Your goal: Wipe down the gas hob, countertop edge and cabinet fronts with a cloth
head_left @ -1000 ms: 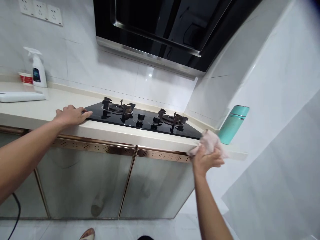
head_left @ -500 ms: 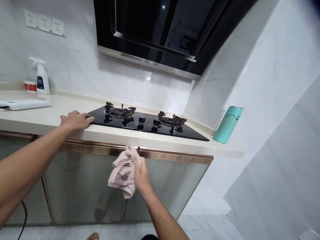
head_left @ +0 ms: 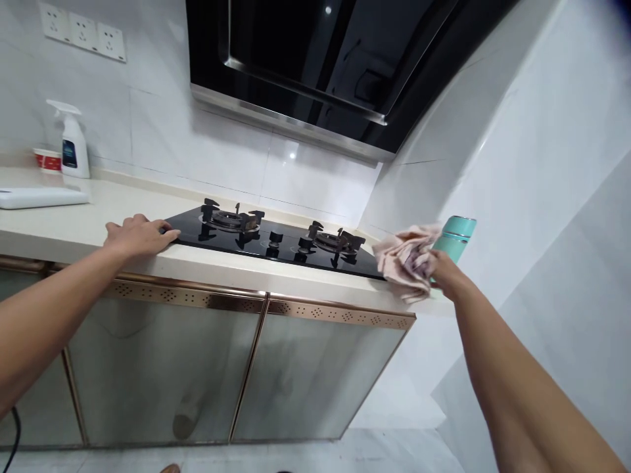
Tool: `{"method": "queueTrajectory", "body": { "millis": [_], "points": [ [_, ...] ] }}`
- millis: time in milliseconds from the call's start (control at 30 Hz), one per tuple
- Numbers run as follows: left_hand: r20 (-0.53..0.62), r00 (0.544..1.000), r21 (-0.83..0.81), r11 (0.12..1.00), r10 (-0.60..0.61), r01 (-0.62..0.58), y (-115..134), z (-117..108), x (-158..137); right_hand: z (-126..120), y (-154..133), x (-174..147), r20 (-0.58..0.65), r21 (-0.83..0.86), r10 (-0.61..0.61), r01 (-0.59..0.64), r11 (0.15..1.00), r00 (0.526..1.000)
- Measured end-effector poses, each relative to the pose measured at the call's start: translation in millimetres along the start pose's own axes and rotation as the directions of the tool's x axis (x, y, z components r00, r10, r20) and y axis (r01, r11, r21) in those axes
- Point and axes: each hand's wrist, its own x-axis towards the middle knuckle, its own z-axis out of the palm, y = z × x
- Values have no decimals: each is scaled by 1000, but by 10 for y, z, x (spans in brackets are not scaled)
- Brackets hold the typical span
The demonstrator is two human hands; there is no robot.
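Observation:
My right hand (head_left: 447, 272) is closed on a crumpled pale pink cloth (head_left: 408, 259), which hangs over the right end of the black gas stove (head_left: 236, 247). Just behind this hand stands a turquoise flask (head_left: 456, 235), its lower part hidden. Whether the cloth touches the stove or the flask, I cannot tell. My left hand (head_left: 140, 236) rests on the counter (head_left: 113, 203) at the stove's left front corner, fingers spread, thumb by the glass edge. Two burners with black pan supports and two knobs show on the stove.
A black range hood (head_left: 305, 72) overhangs the stove. On the left of the counter are a white spray bottle (head_left: 75, 146), a red and white tub (head_left: 48, 159) and a flat white object (head_left: 42, 197). Glass-fronted cabinet doors (head_left: 167, 368) lie below; a wall closes the right side.
My right hand has carried the cloth up and to the right, from in front of the cabinet doors to the counter's right end. My left hand stays by the stove corner.

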Motion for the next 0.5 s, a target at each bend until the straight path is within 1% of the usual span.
{"method": "queueTrajectory", "body": {
  "millis": [67, 100, 133, 200, 267, 300, 367, 400, 500],
  "points": [
    [-7, 1000, 1, 1000, 0, 0, -4, 5, 4, 20, 116, 95, -56, -23, 89, -90, 996, 995],
    [-13, 1000, -3, 1000, 3, -3, -5, 8, 5, 58, 140, 103, -52, -20, 92, -93, 995, 994],
    [-19, 1000, -8, 1000, 7, -7, -6, 10, 6, 117, 143, 98, -25, -14, 68, -68, 998, 997],
    [-21, 1000, -13, 1000, 6, -7, -5, 11, 7, 290, 109, 78, 76, 4, -18, 18, 1000, 997],
    [-9, 1000, -4, 1000, -4, 3, -4, 8, 6, 503, 63, 83, 200, -34, -92, 101, 994, 975],
    [-3, 1000, 3, 1000, -7, 7, -3, 6, 5, 607, 50, 103, 258, -81, -99, 124, 989, 961],
    [3, 1000, 10, 1000, -6, 6, -3, 2, 2, 773, 54, 178, 347, -203, -62, 140, 969, 936],
    [0, 1000, 10, 1000, -1, 1, -2, 0, -2, 830, 70, 224, 371, -261, -30, 135, 956, 928],
    [-6, 1000, 10, 1000, 4, -4, 8, -5, -22, 908, 134, 315, 373, -357, 38, 106, 928, 927]
  ]
}}
